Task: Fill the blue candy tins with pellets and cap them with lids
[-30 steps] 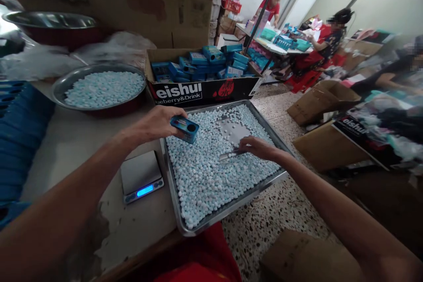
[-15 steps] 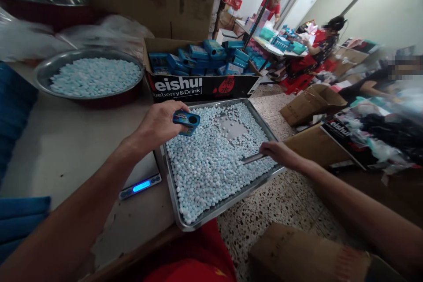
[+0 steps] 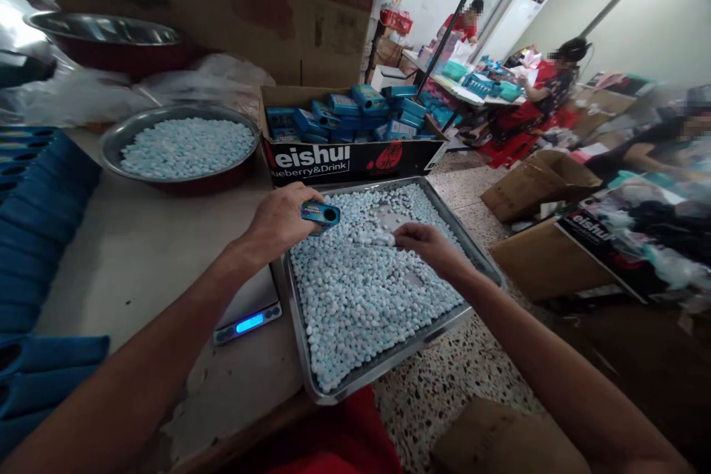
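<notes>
Over the left edge of a metal tray (image 3: pixel 319 391) full of pale blue and white pellets (image 3: pixel 355 311), my left hand (image 3: pixel 281 221) grips a small blue box (image 3: pixel 322 214) with a dark round opening facing up. My right hand (image 3: pixel 425 244) is closed on the end of a scoop (image 3: pixel 375 241) heaped with pellets, just above the tray and right of the box. Bare patches of tray bottom show near the scoop. Left of the tray lies a scale (image 3: pixel 249 323) with a lit blue display, partly behind my left forearm.
Behind the tray stands a carton (image 3: pixel 311 163) of blue boxes. A bowl (image 3: pixel 205 181) of pellets and an upper metal bowl (image 3: pixel 122 41) are at the back left. Blue boxes (image 3: pixel 55 222) line the left side. Other people work in the background; cartons (image 3: pixel 547 259) stand at right.
My right hand has moved left toward the blue box, and the scoop has come up out of the pellets with a load on it. The camera view has shifted slightly.
</notes>
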`<state>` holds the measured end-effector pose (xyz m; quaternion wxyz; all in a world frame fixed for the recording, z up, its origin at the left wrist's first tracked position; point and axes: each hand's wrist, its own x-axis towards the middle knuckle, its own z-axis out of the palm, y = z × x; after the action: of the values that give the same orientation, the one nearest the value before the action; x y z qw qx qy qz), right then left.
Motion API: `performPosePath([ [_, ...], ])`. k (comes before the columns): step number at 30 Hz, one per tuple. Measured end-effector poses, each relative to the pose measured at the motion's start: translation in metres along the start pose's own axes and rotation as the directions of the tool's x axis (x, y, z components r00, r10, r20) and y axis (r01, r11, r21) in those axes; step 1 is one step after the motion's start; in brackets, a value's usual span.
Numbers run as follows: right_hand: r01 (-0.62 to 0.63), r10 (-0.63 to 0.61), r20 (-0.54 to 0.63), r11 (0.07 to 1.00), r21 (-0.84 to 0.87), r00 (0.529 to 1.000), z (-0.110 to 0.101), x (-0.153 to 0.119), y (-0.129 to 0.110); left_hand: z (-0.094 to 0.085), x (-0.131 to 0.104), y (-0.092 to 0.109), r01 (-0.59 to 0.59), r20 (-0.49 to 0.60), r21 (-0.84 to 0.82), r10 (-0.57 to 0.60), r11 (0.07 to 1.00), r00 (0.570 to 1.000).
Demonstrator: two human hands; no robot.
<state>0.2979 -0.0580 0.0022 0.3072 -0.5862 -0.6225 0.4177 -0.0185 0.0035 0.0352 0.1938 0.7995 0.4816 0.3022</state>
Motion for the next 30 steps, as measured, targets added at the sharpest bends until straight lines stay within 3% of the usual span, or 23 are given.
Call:
performPosePath([
  [6, 0.139, -0.152, -0.011, 0.928, -0.347, 0.988, -0.037, 0.033, -0.074, 0.004, 0.006, 0.016, -0.008, 0.086, -0.085, 0.015, 0.996, 0.996],
  [12, 0.221, -0.243, 0.082, 0.625, -0.749, 0.966, -0.034, 0.043, -0.121, 0.017, 0.01, 0.018, -0.068, 0.109, -0.181, 0.089, 0.981, 0.99],
  [15, 0.272, -0.278, 0.151, 0.474, -0.838, 0.949, -0.029, 0.041, -0.144, 0.024, 0.011, 0.02, -0.069, 0.114, -0.172, 0.09, 0.983, 0.989],
  [18, 0.319, -0.337, 0.186, 0.399, -0.859, 0.923, -0.041, 0.036, -0.152, 0.026, 0.011, 0.021, -0.056, 0.125, -0.18, 0.079, 0.982, 0.989],
  [21, 0.238, -0.309, 0.126, 0.361, -0.902, 0.943, -0.073, 0.023, -0.118, 0.02, 0.008, 0.016, 0.003, 0.135, -0.214, 0.027, 0.977, 0.99],
  [23, 0.112, -0.179, 0.053, 0.336, -0.935, 0.982, -0.093, 0.008, -0.072, 0.011, 0.005, 0.011, 0.057, 0.133, -0.252, -0.023, 0.966, 0.991],
  [25, -0.008, -0.014, -0.015, 0.418, -0.908, 1.0, -0.096, -0.008, -0.018, 0.001, 0.002, 0.007, 0.096, 0.117, -0.295, -0.063, 0.951, 0.991],
  [27, -0.053, 0.043, -0.032, 0.653, -0.756, 0.999, -0.073, -0.02, 0.027, -0.008, -0.001, 0.004, 0.121, 0.099, -0.326, -0.093, 0.937, 0.991],
  [30, -0.042, 0.005, -0.084, 0.895, -0.445, 0.996, -0.005, -0.02, 0.056, -0.016, -0.004, 0.003, 0.127, 0.062, -0.326, -0.113, 0.937, 0.992],
])
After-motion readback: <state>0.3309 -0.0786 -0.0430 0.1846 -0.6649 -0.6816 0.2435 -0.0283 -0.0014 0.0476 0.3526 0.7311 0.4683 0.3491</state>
